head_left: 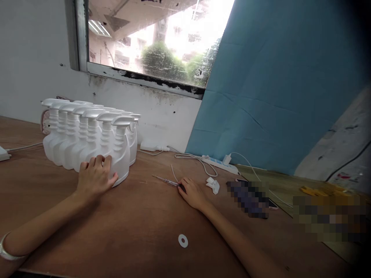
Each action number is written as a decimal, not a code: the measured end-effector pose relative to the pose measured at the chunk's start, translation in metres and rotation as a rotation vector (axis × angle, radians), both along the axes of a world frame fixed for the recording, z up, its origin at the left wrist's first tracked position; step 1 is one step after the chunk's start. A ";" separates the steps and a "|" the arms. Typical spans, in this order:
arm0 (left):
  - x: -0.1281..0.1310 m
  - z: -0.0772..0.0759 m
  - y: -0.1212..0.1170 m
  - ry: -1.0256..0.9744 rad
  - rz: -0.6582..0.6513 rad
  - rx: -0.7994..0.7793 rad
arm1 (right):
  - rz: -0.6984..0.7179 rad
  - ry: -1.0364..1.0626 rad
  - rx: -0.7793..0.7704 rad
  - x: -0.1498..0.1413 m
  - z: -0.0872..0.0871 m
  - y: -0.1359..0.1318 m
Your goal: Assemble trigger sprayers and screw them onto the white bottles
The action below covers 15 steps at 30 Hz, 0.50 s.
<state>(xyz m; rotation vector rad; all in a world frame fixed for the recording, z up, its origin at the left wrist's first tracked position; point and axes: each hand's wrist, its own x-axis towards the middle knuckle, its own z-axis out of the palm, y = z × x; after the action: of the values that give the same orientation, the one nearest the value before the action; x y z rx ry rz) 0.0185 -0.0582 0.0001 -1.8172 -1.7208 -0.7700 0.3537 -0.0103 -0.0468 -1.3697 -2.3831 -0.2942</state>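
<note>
White plastic spray bottles [120, 158] with trigger heads stand upright in two close rows at the left. My left hand [95, 175] is closed against the nearest bottle at the front right end, its fingertips pressed on the lower bodies and its thumb low on the near side. My right hand [193, 192] rests on the table, closed around the dark handle of a slim pointed metal tool [167, 180]. The tool's tip points left toward the bottles; its exact kind is unclear. Beside its shaft sticks up a thin white strip [174, 172].
A flat white ring [180, 238] lies on the brown table [139, 231]. Crumpled white tissue [213, 186] and a blurred phone-like item [249, 197] are right of my hand. Behind are a power strip [220, 163], cables and a white adapter [150, 146] along the wall.
</note>
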 end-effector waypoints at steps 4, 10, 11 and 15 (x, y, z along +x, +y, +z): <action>0.000 0.000 0.001 -0.016 0.001 0.051 | 0.003 -0.003 0.002 0.000 0.000 0.000; 0.002 0.003 -0.001 -0.024 -0.029 0.066 | 0.003 -0.007 0.004 0.000 0.001 0.000; 0.002 0.003 -0.002 -0.034 -0.035 0.066 | 0.002 -0.006 0.004 0.000 0.001 0.000; 0.001 0.004 -0.002 -0.082 -0.100 0.084 | -0.006 -0.009 -0.005 -0.001 0.001 -0.003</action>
<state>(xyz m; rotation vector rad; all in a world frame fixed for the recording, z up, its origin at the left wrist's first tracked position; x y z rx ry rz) 0.0192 -0.0600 0.0038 -1.8489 -1.6318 -0.9554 0.3529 -0.0129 -0.0455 -1.3814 -2.3887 -0.2962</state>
